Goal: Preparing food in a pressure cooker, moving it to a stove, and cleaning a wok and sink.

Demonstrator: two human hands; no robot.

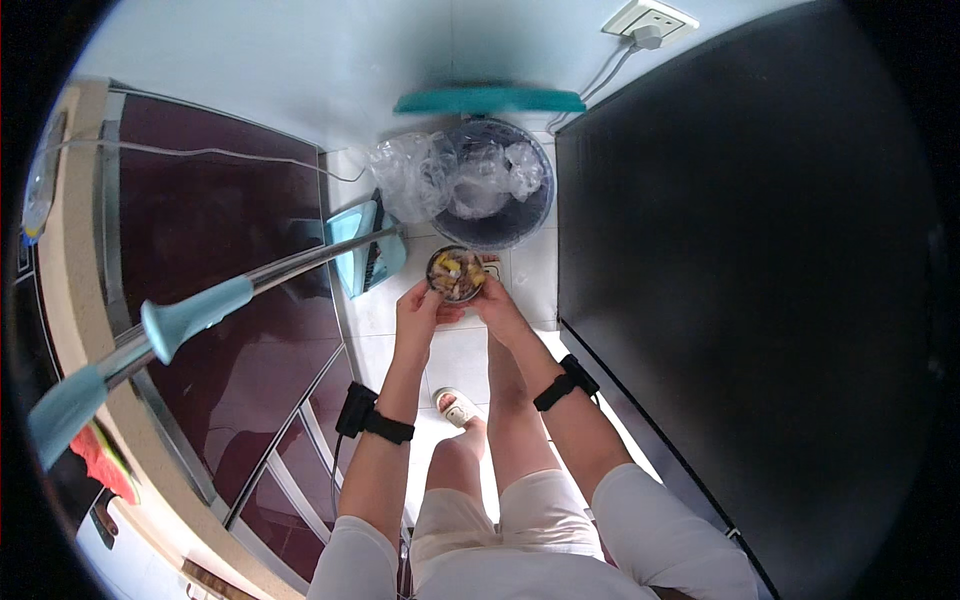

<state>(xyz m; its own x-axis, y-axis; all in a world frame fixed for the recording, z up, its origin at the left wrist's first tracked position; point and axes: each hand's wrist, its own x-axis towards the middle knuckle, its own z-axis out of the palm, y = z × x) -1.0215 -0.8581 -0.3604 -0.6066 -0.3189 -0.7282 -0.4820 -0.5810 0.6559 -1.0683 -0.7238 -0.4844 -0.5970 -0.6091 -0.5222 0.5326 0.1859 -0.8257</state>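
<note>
A small round bowl (456, 274) full of chunky food scraps, some of them yellow, is held level between my two hands. At its left rim my left hand (424, 313) grips it, fingers reaching underneath. My right hand (496, 306) holds the right side. Just beyond the bowl stands a dark round bin (531, 214) lined with a clear plastic bag (411, 176), which spills over its left edge. Crumpled clear plastic (480, 180) lies inside the bin. Part of the bowl's outer wall is hidden by my fingers.
A light-blue dustpan (351, 255) and a broom with a long metal handle (300, 262) lean at the left, across dark red cabinets (225, 210). A large black panel (735, 262) closes the right side. A teal lid (487, 100) stands behind the bin. Watermelon (105, 461) lies on the left counter.
</note>
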